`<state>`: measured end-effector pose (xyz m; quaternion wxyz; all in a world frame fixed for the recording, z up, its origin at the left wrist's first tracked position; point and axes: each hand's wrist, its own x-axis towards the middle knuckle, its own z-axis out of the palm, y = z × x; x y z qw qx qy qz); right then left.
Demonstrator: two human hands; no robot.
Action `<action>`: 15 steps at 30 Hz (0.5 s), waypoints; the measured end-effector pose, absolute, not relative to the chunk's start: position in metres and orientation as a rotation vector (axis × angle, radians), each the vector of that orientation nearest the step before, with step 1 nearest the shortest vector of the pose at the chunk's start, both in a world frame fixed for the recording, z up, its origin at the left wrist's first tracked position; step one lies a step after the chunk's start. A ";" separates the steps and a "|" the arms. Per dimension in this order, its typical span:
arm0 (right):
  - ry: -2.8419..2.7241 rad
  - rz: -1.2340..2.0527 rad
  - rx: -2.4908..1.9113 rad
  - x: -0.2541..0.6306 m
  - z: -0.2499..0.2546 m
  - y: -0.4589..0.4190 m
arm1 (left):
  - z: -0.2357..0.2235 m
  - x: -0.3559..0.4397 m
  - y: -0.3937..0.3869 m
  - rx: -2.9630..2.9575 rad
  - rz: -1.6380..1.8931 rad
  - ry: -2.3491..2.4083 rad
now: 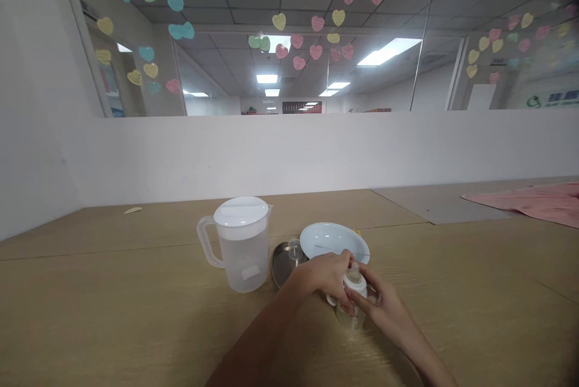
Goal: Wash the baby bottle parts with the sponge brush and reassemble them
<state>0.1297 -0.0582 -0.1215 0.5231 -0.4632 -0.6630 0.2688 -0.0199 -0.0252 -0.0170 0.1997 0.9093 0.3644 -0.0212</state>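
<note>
A clear baby bottle [351, 318] with a white collar and a translucent nipple stands roughly upright near the front of the table. My left hand [329, 273] reaches across from the left and is closed round the bottle's far left side. From the right, my right hand [376, 295] grips the white collar, with its thumb at the front. My fingers hide part of the bottle. Just behind my hands is a white bowl [333, 235], its front rim partly covered by them. Left of it, a round metal tray [281, 263] carries a clear dome-shaped cap [295, 248].
A translucent lidded pitcher [246, 254] holding clear liquid stands left of the tray. Pink cloth [547, 203] lies at the far right of the wooden table [136, 314]. A small pale flat piece [132, 210] lies at the back left, near the white wall [253, 152].
</note>
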 end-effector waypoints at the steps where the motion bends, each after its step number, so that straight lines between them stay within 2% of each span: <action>1: -1.559 0.586 -1.137 0.127 -0.124 -0.055 | -0.017 -0.019 -0.026 2.561 -0.077 1.041; 6: -1.488 0.244 -1.225 0.113 -0.127 -0.050 | -0.016 -0.020 -0.025 2.632 -0.116 1.048; 15: -1.710 -0.053 -1.000 0.128 -0.134 -0.039 | -0.026 -0.018 -0.019 2.656 -0.061 1.046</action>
